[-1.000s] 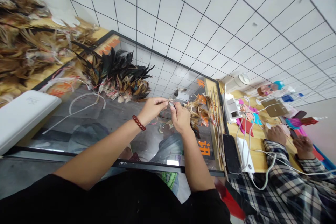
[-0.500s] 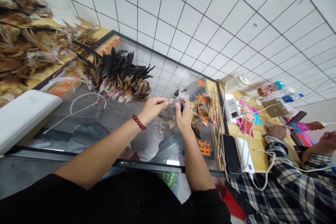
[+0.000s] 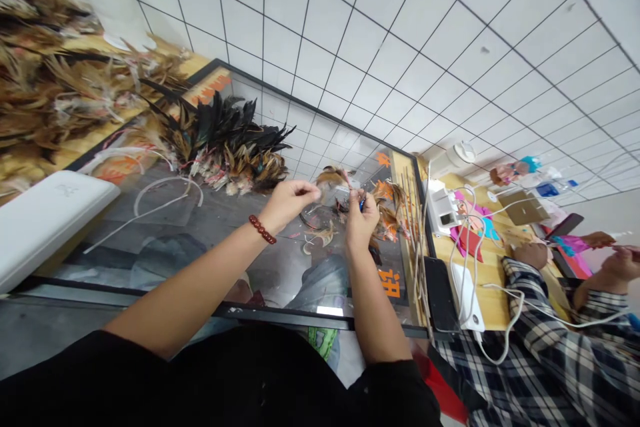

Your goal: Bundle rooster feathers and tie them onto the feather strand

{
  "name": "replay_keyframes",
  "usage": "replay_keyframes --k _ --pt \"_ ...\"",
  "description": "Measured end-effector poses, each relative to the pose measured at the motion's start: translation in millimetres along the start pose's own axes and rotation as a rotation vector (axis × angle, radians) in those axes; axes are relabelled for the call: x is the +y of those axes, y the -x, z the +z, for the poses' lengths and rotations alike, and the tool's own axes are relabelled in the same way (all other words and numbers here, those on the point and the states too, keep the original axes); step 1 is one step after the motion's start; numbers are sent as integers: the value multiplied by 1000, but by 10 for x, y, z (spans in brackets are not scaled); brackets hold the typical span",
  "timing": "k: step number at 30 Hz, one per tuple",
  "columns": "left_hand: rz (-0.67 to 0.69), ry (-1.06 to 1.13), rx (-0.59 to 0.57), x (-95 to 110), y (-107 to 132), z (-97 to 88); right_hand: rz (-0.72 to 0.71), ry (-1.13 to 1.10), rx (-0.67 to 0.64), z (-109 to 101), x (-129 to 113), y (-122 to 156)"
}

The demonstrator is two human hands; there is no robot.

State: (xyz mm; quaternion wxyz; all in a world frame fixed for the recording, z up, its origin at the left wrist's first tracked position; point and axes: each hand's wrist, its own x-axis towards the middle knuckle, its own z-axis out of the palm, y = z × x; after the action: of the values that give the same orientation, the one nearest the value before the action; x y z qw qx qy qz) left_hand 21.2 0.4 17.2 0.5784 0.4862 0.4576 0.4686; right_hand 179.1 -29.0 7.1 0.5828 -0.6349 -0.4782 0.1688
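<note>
My left hand [image 3: 287,203], with a red bead bracelet [image 3: 263,229] on the wrist, is pinched shut on the quill end of a brown feather [image 3: 330,177] that curves up and to the right. A hand's width to the right, my right hand [image 3: 361,220] is closed round a small dark blue thing I cannot make out. Both hands hover over the glass tabletop [image 3: 200,227]. A small bunch of orange-brown feathers [image 3: 387,210] lies just right of my right hand.
A heap of black and brown feathers [image 3: 230,143] lies at the back of the glass, with more brown feathers [image 3: 55,93] at the far left. A white box [image 3: 45,217] sits at the left. Thin sticks [image 3: 417,233], a phone [image 3: 440,290] and cables lie right. A person in a plaid sleeve [image 3: 545,347] works alongside.
My hands have drawn slightly apart and risen a little. A brown feather now stands up from my left fingers. The neighbour's far hand has moved out to the right.
</note>
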Motion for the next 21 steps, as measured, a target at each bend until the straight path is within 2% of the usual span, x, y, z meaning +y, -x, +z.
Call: replay_keyframes --k 2,3,6,8,13,16,18,21 --pt "-127 116 -166 24 35 36 -92 52 -58 5 -15 50" --pt "-158 183 -199 33 50 53 -153 89 -101 9 -21 81" --pt "-145 389 -125 45 58 74 -306 236 -264 32 -21 165" --pt "-159 496 -61 54 38 55 -340 262 -326 57 -8 191" --pt "-223 618 -56 90 3 -18 -198 147 -205 116 34 161" --pt "-235 613 -60 89 6 -22 -144 120 -204 123 39 147" --pt "-204 547 -57 72 3 -9 -141 99 -221 120 27 149" --pt "-50 285 -11 37 -4 15 -107 17 -244 117 -16 152"
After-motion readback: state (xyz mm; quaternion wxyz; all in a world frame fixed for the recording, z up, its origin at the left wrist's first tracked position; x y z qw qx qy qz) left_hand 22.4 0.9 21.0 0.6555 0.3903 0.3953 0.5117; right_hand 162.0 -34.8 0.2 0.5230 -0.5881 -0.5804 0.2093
